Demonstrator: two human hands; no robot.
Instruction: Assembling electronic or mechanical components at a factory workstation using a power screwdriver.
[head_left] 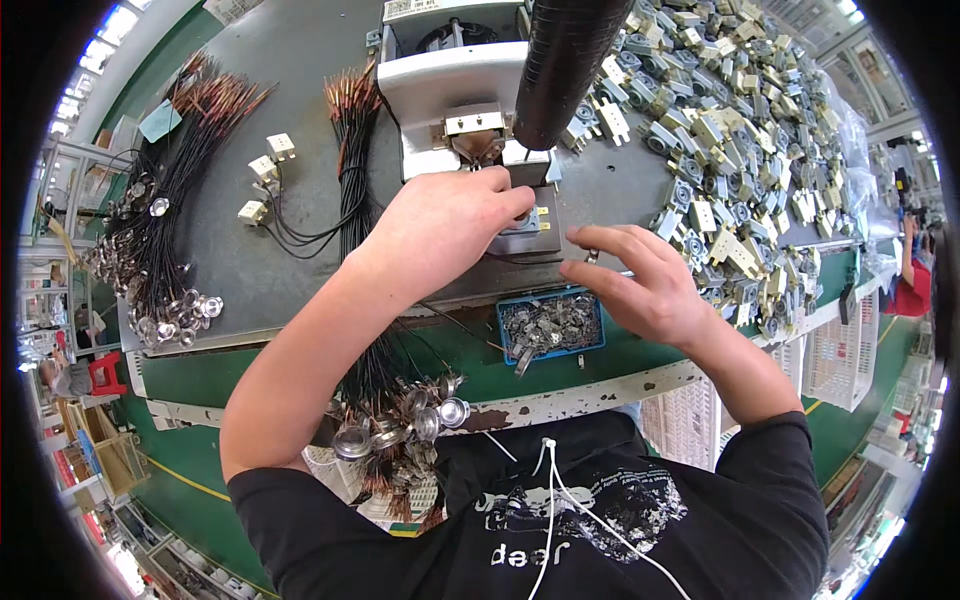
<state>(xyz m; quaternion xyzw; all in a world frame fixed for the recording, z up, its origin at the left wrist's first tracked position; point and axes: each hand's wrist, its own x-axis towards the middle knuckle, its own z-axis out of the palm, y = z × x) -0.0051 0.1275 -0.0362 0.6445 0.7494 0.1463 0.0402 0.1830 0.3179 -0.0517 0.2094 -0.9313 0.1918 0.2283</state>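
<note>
My left hand [455, 220] is closed at the front of the grey bench press [450, 85], its fingertips on a small grey part [528, 222]. That part lies on the press's metal base plate [545, 238], below the tooling; my fingers hide much of it. A thin black wire [525, 262] runs from under my left hand toward my right thumb. Right of the plate, my right hand [645, 285] is curled, with a small shiny metal piece [592, 257] between its fingers. Just below sits a blue tray [502, 330] of small metal clips [550, 325].
Grey and off-white connector blocks [730, 130] heap at the right. Black wire bundles [352, 180] with copper-coloured ends lie left of the press; another bundle [190, 170] carries round metal caps [185, 310]. Three white blocks [265, 170] sit between. A thick black bar [570, 65] rises above the press.
</note>
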